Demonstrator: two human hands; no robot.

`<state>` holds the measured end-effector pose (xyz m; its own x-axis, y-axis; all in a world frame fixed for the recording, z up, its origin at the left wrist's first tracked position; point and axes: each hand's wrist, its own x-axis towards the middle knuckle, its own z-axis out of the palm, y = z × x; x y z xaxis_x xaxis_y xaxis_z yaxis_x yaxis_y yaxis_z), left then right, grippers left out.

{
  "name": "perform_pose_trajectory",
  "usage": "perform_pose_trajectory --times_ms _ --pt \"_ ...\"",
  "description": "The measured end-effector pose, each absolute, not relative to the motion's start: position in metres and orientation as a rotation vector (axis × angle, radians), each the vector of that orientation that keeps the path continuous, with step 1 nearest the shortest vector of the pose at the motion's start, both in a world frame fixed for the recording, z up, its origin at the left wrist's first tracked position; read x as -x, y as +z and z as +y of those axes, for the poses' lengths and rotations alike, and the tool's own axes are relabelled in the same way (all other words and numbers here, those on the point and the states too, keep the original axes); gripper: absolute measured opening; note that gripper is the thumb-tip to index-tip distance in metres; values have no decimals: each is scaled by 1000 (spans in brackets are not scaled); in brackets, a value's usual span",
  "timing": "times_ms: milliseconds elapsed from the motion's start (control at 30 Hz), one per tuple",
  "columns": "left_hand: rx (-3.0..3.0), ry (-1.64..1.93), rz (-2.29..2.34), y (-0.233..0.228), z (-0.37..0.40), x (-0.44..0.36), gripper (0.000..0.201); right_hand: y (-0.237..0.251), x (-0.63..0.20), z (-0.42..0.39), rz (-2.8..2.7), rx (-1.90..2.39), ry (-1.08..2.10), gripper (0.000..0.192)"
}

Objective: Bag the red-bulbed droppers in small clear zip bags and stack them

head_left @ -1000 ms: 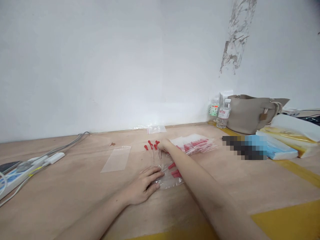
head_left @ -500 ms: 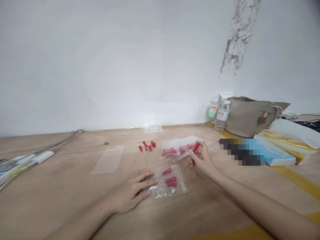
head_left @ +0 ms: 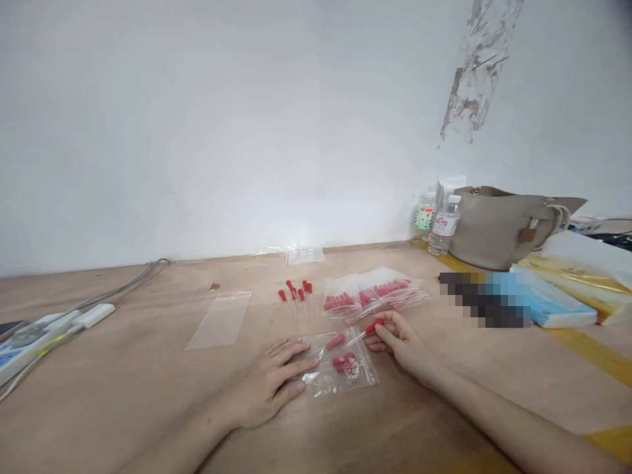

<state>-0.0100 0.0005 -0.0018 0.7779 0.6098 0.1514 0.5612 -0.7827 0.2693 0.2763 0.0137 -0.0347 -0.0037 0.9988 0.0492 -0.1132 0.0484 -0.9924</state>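
Note:
My left hand (head_left: 276, 382) lies flat with its fingers spread, the fingertips resting on the left side of a clear zip bag (head_left: 363, 382). Inside that bag are red dropper bulbs (head_left: 344, 362), and another red-bulbed dropper (head_left: 336, 341) lies across its upper part. My right hand (head_left: 397, 342) pinches a glass dropper (head_left: 374, 326) by its red bulb, the thin tube slanting down-left over the bag's top right edge. Whether the tip is inside the bag or above it I cannot tell. Beyond the bag lie several loose droppers (head_left: 301, 295) with red bulbs.
Filled zip bags (head_left: 375, 293) overlap behind my right hand. A flat zip bag (head_left: 222, 320) lies to the left, near a power strip (head_left: 64, 329). Bottles (head_left: 444, 227), a grey handbag (head_left: 498, 230) and a blue packet (head_left: 557, 306) stand at the right.
My right hand has brought the dropper left and nearer, from beside the filled bags to the clear bag's upper right edge. My left hand stays on the bag.

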Motion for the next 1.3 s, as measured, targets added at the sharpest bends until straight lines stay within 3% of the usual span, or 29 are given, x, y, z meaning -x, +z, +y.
perform_pose_trajectory --times_ms 267,733,900,1100,1300 --pt "-2740 338 928 3 -1 7 41 -28 -281 14 -1778 1271 808 20" --pt "-2747 315 970 1 1 6 46 -40 -262 17 -1835 1282 678 21" --pt "-2757 295 950 0 1 7 39 -21 -270 16 -1954 1197 738 19" --pt "-2769 313 922 0 -1 7 34 23 -254 42 -1999 1347 225 15" --pt "-2719 406 903 3 -2 4 30 30 -181 106 -2040 1725 332 17"
